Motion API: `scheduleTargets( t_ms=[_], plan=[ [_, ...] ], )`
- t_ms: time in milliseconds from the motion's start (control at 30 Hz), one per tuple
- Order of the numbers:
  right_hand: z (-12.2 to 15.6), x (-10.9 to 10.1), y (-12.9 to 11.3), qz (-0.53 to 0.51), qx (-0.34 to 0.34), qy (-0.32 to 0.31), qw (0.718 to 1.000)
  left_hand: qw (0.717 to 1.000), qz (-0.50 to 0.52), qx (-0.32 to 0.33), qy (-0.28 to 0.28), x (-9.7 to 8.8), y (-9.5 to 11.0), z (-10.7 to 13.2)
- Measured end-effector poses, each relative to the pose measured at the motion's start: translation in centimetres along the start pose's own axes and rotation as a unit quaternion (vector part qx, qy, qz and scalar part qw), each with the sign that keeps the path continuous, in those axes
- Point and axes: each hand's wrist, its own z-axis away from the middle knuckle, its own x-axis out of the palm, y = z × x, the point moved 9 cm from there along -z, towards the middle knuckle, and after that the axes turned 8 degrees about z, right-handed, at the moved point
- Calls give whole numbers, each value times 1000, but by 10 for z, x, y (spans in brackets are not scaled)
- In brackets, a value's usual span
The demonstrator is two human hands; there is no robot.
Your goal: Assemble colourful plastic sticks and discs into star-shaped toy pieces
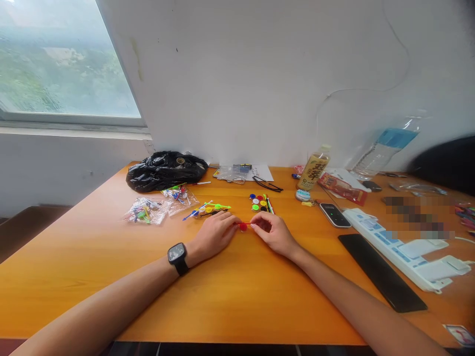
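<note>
Between the left hand [217, 231] and the right hand [273, 232], over the bench [222, 306], a red plastic piece [243, 227] lies crosswise, its long axis running hand to hand; both pinch its ends, neither clearly nearer. Coloured discs [256, 207] lie just beyond the right hand.

The table [222, 306] has a wooden, orange-brown, glossy top. A black bag [161, 173] sits at its far left, with two clear packets [146, 211] of small parts just in front. To the right of these lie loose coloured arrows [221, 206], then a cluster of coloured discs [256, 201] beside thin sticks [269, 204]. A drink bottle [313, 171] and small tub [303, 196] stand farther right. Nearer the right side lie a phone [335, 216], a power strip [389, 243] and a black slab [382, 272].
</note>
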Motion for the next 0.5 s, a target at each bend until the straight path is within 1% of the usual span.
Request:
scheduleTargets(
  t_ms=[333, 500],
  plan=[
    [0, 0, -3, 6, 7, -9, 1000, 1000, 2, 3, 4, 0, 0, 0],
    [-1, 1, -3, 9, 6, -12, 1000, 1000, 10, 15, -1, 0, 5, 0]
  ],
)
